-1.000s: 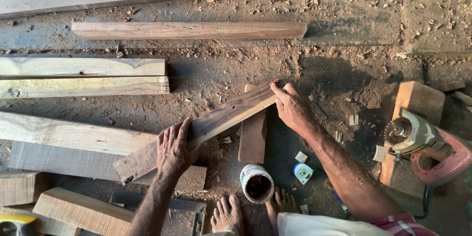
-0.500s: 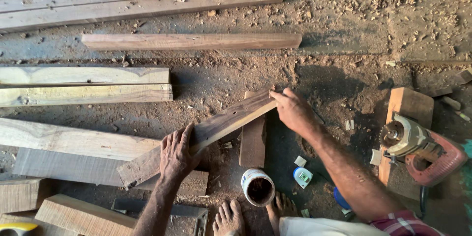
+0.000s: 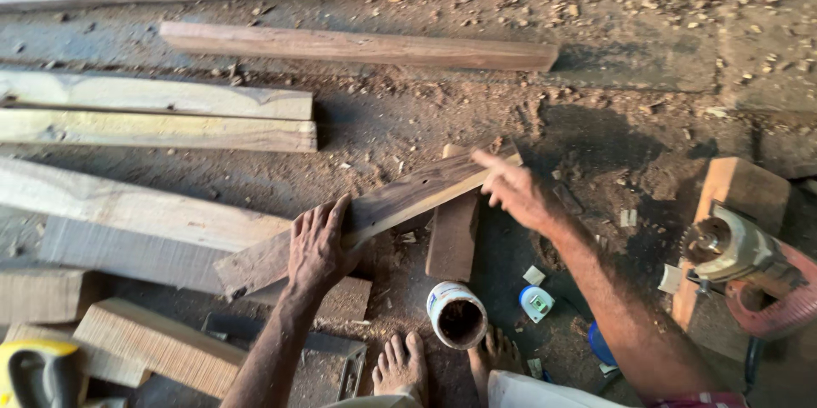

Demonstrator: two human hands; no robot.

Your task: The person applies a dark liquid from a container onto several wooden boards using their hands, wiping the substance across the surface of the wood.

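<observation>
Planks and offcuts lie scattered over a sawdust-strewn workshop floor (image 3: 647, 59), and the dark, narrow wooden board (image 3: 383, 212) is the landmark among them. It lies slantwise, its long axis running from lower left to upper right, the upper end propped on a short reddish wood block (image 3: 453, 238) set crosswise beneath it. The left hand (image 3: 319, 246) lies flat on the board's lower half, fingers spread and pressing down, gripping nothing. The right hand (image 3: 515, 191) is at the board's upper end, fingers extended and loosely together, touching or just above the tip; which, I cannot tell. So the left hand bears on the board while the right only meets its end. Just below the board, by the person's bare feet, lies an open white cylindrical tin (image 3: 458, 314) with a small white-and-blue cap (image 3: 536, 303) beside it. Well to the board's right rests a grey-and-red power tool (image 3: 745, 268) against a pale block. Pale long planks (image 3: 162, 114) lie to its left.
</observation>
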